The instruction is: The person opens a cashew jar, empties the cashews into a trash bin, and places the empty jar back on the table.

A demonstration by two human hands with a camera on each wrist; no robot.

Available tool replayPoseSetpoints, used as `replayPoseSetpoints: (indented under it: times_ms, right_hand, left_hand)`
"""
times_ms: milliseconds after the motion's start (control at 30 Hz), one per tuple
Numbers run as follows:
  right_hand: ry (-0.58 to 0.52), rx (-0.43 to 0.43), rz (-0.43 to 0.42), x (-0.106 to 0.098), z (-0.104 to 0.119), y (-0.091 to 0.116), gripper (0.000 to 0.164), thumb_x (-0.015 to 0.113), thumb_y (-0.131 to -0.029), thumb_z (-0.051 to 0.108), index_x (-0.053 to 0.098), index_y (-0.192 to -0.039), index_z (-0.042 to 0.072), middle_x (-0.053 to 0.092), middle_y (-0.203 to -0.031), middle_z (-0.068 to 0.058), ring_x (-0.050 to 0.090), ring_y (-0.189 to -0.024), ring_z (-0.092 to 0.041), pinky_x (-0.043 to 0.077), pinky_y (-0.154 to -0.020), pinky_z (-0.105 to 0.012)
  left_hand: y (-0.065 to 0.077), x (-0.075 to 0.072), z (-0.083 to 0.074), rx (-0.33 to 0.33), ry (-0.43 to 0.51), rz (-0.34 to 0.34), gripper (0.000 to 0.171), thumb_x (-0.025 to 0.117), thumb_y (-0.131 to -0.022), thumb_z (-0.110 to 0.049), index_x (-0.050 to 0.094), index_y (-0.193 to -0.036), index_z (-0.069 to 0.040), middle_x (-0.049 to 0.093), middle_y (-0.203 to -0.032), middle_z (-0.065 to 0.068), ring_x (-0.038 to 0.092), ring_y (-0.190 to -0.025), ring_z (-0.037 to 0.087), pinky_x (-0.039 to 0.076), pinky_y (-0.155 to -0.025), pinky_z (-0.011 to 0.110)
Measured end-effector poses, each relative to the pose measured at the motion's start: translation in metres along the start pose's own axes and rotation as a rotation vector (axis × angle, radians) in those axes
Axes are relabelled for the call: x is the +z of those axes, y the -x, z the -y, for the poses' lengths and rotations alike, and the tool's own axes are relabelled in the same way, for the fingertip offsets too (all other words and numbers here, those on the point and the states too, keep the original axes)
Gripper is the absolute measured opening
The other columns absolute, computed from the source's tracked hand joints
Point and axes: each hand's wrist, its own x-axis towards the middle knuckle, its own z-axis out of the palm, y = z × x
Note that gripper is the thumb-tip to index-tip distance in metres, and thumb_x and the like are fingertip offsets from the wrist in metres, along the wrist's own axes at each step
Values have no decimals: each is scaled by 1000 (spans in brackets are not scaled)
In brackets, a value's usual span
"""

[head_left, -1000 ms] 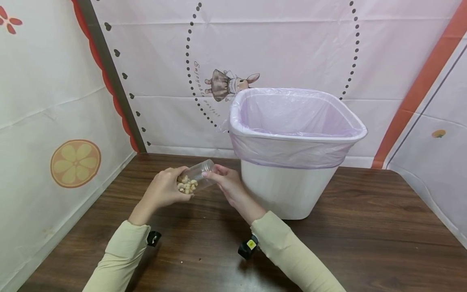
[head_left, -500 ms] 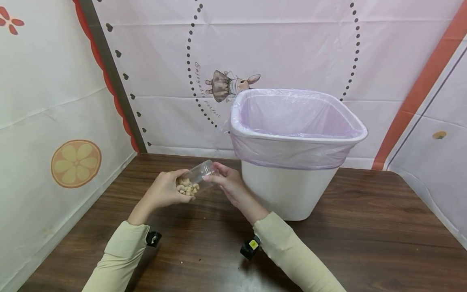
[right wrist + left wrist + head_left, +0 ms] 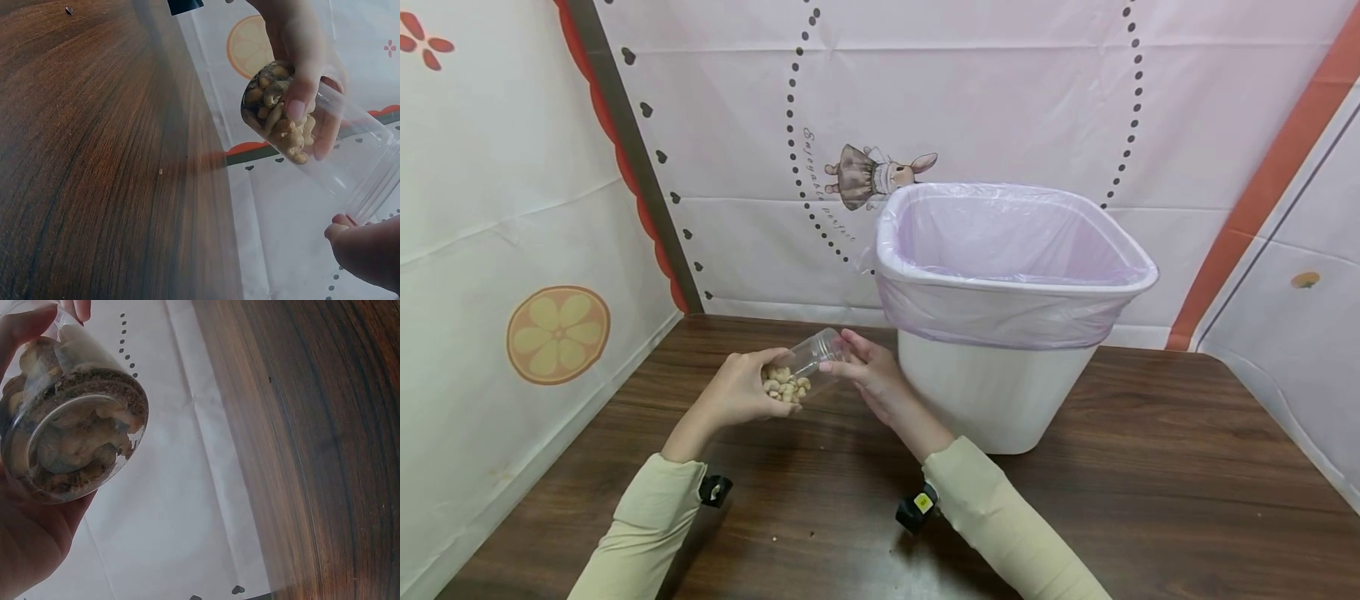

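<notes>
A clear plastic jar (image 3: 811, 357) lies tilted in the air above the table, its ridged neck end up and to the right. Cashews (image 3: 786, 386) fill its lower end; in the left wrist view its base (image 3: 75, 437) has dark crumbs around the edge. My left hand (image 3: 747, 387) grips the jar around the lower end, thumb on top. At the neck end, my right hand (image 3: 876, 379) holds the jar between thumb and fingers. Whether a clear lid sits there cannot be made out. In the right wrist view the right thumb (image 3: 369, 253) shows below the ridged neck.
A white bin (image 3: 985, 383) with a pale purple liner (image 3: 1000, 312) stands just right of my right hand. Small crumbs (image 3: 774, 539) lie on the brown wooden table (image 3: 820, 508). Printed cloth walls (image 3: 737, 125) close off the back and sides.
The right hand and forearm have shifted slightly right. The cashews have settled a little differently in the jar, while the left hand stays almost still.
</notes>
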Motion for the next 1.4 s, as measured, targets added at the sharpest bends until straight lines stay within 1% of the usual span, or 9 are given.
replayPoseSetpoints:
  times_ms: [200, 400, 667, 733, 800, 900, 967, 1133, 1400]
  right_hand:
    - [-15, 23, -43, 1, 1, 0, 68, 62, -81, 9, 28, -135, -12, 33, -140, -26, 34, -128, -30, 28, -104, -35]
    - [-24, 97, -93, 3, 2, 0, 68, 63, -83, 18, 30, -135, -12, 31, -142, -23, 36, -127, -29, 30, -103, -33]
    - [-7, 129, -147, 6, 0, -2, 68, 67, -80, 18, 36, -133, -9, 38, -139, -19, 40, -124, -26, 32, -101, -34]
    - [-1, 134, -157, 7, -1, -2, 66, 68, -79, 16, 38, -132, -9, 43, -135, -18, 44, -121, -23, 35, -100, -33]
    - [12, 134, -168, 8, -1, -2, 62, 69, -78, 13, 42, -130, -8, 49, -128, -14, 50, -112, -17, 37, -97, -32]
    - [15, 123, -174, 8, -2, -2, 57, 69, -77, 10, 46, -126, -8, 53, -118, -11, 52, -100, -13, 40, -95, -31]
    - [19, 118, -165, 7, -3, -2, 58, 69, -77, 10, 46, -127, -8, 52, -119, -11, 52, -102, -13, 39, -96, -32]
    - [37, 91, -118, 4, -2, -3, 65, 68, -76, 8, 39, -132, -8, 43, -136, -17, 44, -121, -23, 34, -100, -36]
    - [9, 45, -15, 0, 0, -1, 67, 64, -75, 0, 35, -135, -8, 39, -138, -20, 39, -126, -26, 32, -101, -35]
  left_hand:
    - [-1, 0, 0, 22, -75, -52, 67, 83, -52, -33, 62, -109, -6, 64, -82, 5, 57, -71, 18, 46, -63, 35]
    - [-2, 1, 0, 39, -132, -66, 66, 82, -51, -32, 61, -108, -6, 61, -81, 5, 55, -72, 19, 45, -62, 36]
    - [-2, 3, -1, 47, -182, -79, 67, 82, -51, -31, 61, -108, -4, 62, -84, 7, 56, -75, 20, 46, -64, 38]
    - [-1, 4, -1, 47, -184, -82, 67, 82, -50, -31, 61, -108, -5, 63, -84, 7, 56, -75, 21, 47, -64, 38]
    - [-1, 4, 0, 45, -187, -84, 68, 82, -50, -32, 61, -108, -5, 63, -84, 7, 56, -76, 21, 47, -64, 38]
    - [0, 4, -1, 45, -183, -81, 68, 82, -50, -34, 61, -108, -5, 63, -84, 7, 56, -75, 20, 47, -63, 38]
    - [0, 4, 0, 47, -177, -80, 68, 82, -50, -35, 62, -108, -5, 63, -84, 6, 56, -74, 20, 47, -62, 37]
    - [-1, 4, 1, 50, -150, -71, 68, 82, -50, -34, 61, -108, -6, 62, -82, 5, 56, -71, 18, 46, -61, 35]
    - [-1, 1, 1, 18, -53, -10, 71, 85, -51, -32, 60, -112, -4, 65, -84, 6, 57, -71, 16, 47, -63, 34]
